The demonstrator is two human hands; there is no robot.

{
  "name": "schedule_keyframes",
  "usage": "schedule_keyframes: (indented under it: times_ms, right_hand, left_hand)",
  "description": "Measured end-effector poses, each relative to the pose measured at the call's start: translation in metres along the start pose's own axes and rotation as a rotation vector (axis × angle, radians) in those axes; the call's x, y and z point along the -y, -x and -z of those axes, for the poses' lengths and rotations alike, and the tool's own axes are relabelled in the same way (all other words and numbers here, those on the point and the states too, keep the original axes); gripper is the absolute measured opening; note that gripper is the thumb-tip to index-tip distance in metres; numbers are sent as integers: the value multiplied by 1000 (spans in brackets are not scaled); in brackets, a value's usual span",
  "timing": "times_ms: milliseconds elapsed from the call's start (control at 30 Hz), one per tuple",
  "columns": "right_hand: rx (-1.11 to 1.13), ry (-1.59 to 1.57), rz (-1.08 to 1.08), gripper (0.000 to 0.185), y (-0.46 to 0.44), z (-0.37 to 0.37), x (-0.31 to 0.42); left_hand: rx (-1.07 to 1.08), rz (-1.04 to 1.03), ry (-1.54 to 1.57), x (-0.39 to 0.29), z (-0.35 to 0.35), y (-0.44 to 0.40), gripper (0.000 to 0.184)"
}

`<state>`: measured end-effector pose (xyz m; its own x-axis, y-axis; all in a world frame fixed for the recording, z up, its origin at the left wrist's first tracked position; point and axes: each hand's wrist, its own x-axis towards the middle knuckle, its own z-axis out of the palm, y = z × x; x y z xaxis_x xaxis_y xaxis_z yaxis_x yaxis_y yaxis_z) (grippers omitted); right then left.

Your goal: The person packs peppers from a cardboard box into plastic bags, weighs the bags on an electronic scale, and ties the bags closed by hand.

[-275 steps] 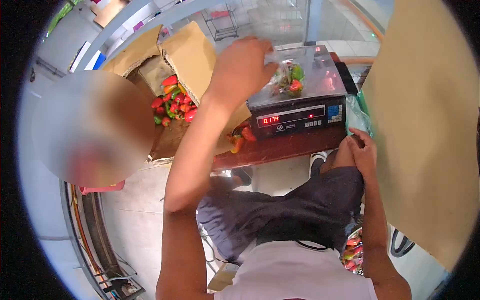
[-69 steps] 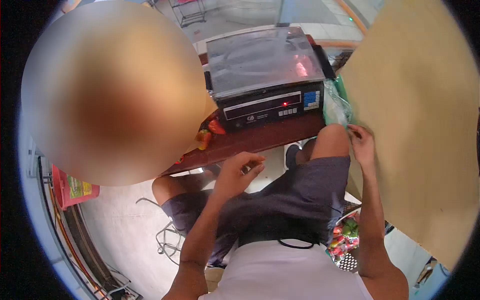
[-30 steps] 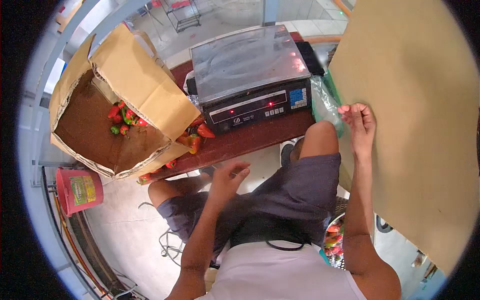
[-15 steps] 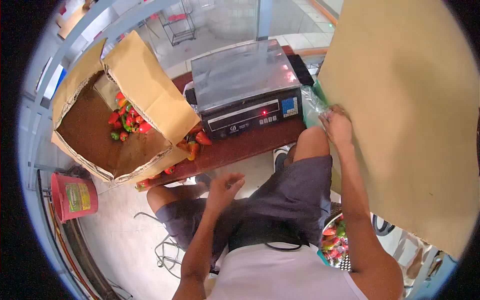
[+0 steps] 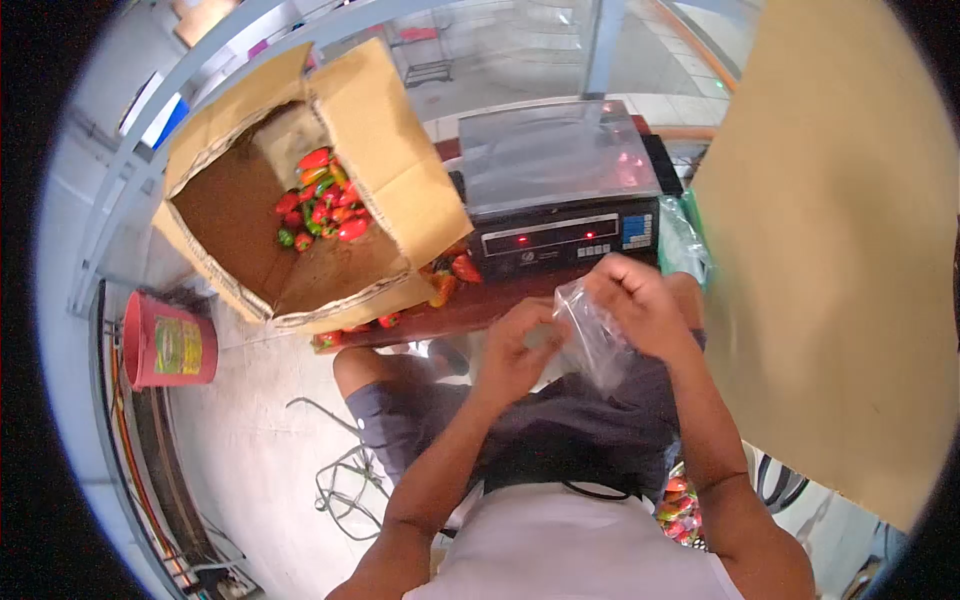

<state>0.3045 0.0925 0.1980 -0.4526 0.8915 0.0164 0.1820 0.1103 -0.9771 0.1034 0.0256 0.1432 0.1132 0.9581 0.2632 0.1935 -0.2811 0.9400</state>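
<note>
A clear plastic bag (image 5: 597, 345) hangs above my lap, its top edge between my two hands. My right hand (image 5: 632, 300) pinches the bag's upper right edge. My left hand (image 5: 522, 345) has its fingers closed at the bag's left edge. Behind them stands a black digital scale (image 5: 560, 240) with a bare metal plate and lit red digits. To the left, an open cardboard box (image 5: 400, 180) lies tilted with its mouth toward me, and red and green peppers (image 5: 325, 205) are piled inside it.
A few peppers (image 5: 464, 268) lie on the dark red bench (image 5: 500, 298) between box and scale. More plastic bags (image 5: 685, 245) hang right of the scale. A pink bucket (image 5: 170, 342) stands on the left. Cardboard (image 5: 830, 250) rises on the right. Bagged peppers (image 5: 680, 512) sit by my right hip.
My right hand has come from the bags beside the scale to above my lap with a clear bag. My left hand has risen to meet it. The view has shifted left.
</note>
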Motion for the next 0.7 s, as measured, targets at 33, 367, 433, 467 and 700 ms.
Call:
schedule_keyframes:
  times_ms: [33, 367, 433, 467, 700]
  right_hand:
    - [-47, -184, -52, 16, -4, 4, -15]
    - [58, -457, -333, 21, 23, -8, -66]
    - [31, -512, -405, 20, 25, -7, -63]
    - [17, -540, -442, 20, 27, -7, -61]
    - [10, -564, -399, 21, 34, 2, -60]
  left_hand:
    - [-68, 91, 85, 11, 7, 6, 12]
    - [-364, 493, 757, 25, 58, 47, 28]
    - [-433, 468, 699, 30, 63, 49, 28]
    - [-458, 501, 738, 33, 66, 51, 27]
    - [-551, 580, 705, 42, 82, 61, 31]
